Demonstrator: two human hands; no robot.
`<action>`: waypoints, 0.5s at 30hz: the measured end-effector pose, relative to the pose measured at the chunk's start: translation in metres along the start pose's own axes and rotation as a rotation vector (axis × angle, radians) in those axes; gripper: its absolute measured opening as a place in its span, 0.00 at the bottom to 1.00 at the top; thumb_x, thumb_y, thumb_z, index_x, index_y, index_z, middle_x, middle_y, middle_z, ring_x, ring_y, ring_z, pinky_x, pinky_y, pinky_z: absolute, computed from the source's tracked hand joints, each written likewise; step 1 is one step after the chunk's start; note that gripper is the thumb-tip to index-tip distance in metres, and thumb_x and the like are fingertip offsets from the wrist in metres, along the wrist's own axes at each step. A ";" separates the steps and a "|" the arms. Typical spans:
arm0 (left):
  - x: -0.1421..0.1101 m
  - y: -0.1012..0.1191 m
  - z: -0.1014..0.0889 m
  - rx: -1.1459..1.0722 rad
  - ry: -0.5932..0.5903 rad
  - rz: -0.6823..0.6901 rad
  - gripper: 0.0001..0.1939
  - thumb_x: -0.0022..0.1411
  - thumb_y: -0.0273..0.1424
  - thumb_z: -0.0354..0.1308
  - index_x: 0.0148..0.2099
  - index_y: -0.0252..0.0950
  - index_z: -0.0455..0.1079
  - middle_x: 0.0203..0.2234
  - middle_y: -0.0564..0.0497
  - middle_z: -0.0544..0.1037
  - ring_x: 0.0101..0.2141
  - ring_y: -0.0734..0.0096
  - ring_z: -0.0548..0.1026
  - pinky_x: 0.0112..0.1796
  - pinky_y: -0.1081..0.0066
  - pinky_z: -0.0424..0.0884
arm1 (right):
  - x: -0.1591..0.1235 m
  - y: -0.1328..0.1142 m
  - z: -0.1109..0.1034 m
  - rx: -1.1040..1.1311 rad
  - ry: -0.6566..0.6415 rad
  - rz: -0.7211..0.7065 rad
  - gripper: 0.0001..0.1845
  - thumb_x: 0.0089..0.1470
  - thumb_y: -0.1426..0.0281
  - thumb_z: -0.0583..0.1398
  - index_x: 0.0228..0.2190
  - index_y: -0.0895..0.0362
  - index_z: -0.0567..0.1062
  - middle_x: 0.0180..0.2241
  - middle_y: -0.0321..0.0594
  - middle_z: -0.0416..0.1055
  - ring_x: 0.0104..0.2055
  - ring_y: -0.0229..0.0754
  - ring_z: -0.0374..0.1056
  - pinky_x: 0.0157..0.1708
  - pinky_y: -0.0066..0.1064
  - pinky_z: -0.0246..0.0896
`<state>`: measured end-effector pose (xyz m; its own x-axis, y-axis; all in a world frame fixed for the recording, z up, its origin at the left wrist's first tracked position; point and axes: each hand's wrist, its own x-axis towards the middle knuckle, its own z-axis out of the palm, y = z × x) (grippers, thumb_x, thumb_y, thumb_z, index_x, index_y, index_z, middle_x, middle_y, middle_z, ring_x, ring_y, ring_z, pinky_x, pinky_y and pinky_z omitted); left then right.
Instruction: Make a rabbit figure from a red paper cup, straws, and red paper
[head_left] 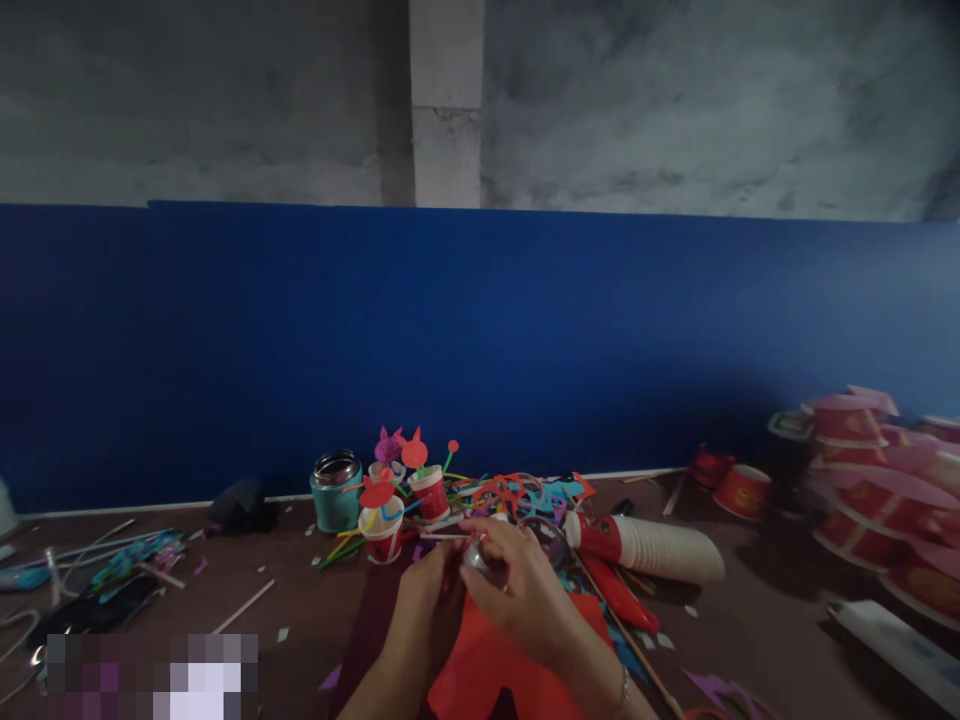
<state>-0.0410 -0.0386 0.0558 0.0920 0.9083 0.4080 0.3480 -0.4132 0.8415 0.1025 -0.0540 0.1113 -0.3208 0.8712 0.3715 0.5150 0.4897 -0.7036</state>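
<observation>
blue partition [487,340] behind, brown table [780,590] up against it at the far edge. over right, yellow print on a red cup [742,492], too small to read. open room between cup stack [667,550] and white box [896,640]. and centre stage, right hand [519,578] curled over a silvery object [478,560] beside red paper [487,660], left hand [430,585] bent close alongside; cannot tell quite what in its pinch.

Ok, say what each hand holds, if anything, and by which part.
The right hand has a shiny thing between thumb and fingers, exact part unclear; whether the left hand holds anything can't be told.
</observation>
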 end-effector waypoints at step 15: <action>0.004 -0.006 -0.003 -0.029 0.055 -0.121 0.09 0.57 0.33 0.53 0.28 0.36 0.70 0.22 0.50 0.76 0.26 0.67 0.73 0.27 0.74 0.62 | -0.003 -0.001 0.000 -0.168 0.064 -0.112 0.24 0.47 0.76 0.56 0.48 0.54 0.69 0.38 0.41 0.75 0.43 0.47 0.66 0.46 0.40 0.55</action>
<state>-0.0456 -0.0323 0.0532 -0.0005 0.9472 0.3208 0.3262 -0.3031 0.8954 0.1030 -0.0576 0.1108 -0.3354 0.8086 0.4833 0.6061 0.5780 -0.5464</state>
